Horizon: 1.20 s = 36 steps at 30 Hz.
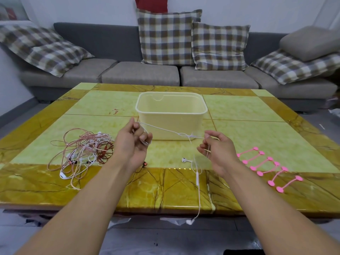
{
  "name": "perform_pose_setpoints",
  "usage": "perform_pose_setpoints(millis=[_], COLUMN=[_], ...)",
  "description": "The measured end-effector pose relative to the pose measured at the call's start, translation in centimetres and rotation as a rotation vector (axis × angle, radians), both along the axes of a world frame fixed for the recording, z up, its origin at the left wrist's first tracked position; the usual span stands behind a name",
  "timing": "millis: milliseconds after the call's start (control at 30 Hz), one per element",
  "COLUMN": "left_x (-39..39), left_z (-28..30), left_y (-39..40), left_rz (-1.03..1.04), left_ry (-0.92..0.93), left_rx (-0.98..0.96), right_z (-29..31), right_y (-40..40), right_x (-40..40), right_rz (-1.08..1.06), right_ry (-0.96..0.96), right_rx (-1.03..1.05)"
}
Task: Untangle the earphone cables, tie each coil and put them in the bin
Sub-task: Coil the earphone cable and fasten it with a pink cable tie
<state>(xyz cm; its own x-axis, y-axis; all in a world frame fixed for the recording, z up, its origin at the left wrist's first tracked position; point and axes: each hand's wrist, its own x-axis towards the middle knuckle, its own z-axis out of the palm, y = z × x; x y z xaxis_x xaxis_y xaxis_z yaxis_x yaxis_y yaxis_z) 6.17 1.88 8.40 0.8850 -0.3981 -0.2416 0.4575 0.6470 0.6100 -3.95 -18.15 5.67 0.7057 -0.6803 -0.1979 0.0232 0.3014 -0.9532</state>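
Observation:
A white earphone cable [161,129] is stretched between my two hands in front of the cream bin [171,124], with a small knot near its right end. My left hand [133,142] pinches one end of it. My right hand [215,150] grips the other part. From there the cable hangs down past the table edge with its remote and an earbud; another white earbud [184,160] shows below the hands. A tangle of pink, white and red earphone cables [82,153] lies on the table to the left. The bin looks empty.
Several pink cable ties [266,166] lie in a row at the right of the yellow marble table [257,115]. A grey sofa [139,72] with checked cushions stands behind the table. A small red plug [145,164] lies by my left wrist.

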Motion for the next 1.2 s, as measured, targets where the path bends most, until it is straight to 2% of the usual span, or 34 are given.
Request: perform_pose_setpoints(millis=[133,233,333,533,600,667,733,800,867,967,1133,1200], left_x=[0.4,1.1,1.3,1.4,1.2,0.5,-0.4,-1.1,-1.6,-2.1,-2.3,-2.5], left_z=[-0.4,-1.0,-1.3,-1.1,-1.1,-1.0,-0.6,-0.2,0.0,-0.1,0.3,0.5], left_y=[-0.1,0.2,0.4,1.1,0.9,0.6,0.2,-0.1,-0.6,-1.0,-1.2,-1.3], left_rz=[0.246,0.443,0.624,0.830,0.834,0.790,0.726,0.663,0.607,0.557,0.473,0.423], left_ry=[0.000,0.030,-0.027,-0.076,-0.137,-0.283,-0.447,-0.605,-0.698,-0.741,-0.753,-0.753], left_rx=[0.055,0.112,0.262,0.353,0.399,0.488,0.532,0.554,0.568,0.586,0.570,0.530], right_z=[0.0,-0.2,-0.2,-0.1,-0.3,-0.4,-1.2,-2.2,-2.2,-1.4,-1.8,-2.2], right_y=[-0.5,-0.7,-0.5,-0.2,0.2,0.4,0.5,0.8,1.7,3.4,5.5,5.8], right_x=[-0.2,-0.2,-0.2,-0.1,0.0,0.0,-0.1,-0.1,0.0,-0.1,-0.2,0.0], right_rz=[-0.114,-0.162,-0.205,-0.294,-0.261,-0.110,0.125,0.236,0.237,0.351,0.584,0.700], right_ry=[0.096,0.099,0.091,0.047,0.074,0.166,0.351,0.485,0.427,0.280,0.375,0.396], right_rx=[-0.161,-0.189,-0.197,-0.239,-0.294,-0.386,-0.567,-0.756,-0.807,-0.816,-1.109,-1.140])
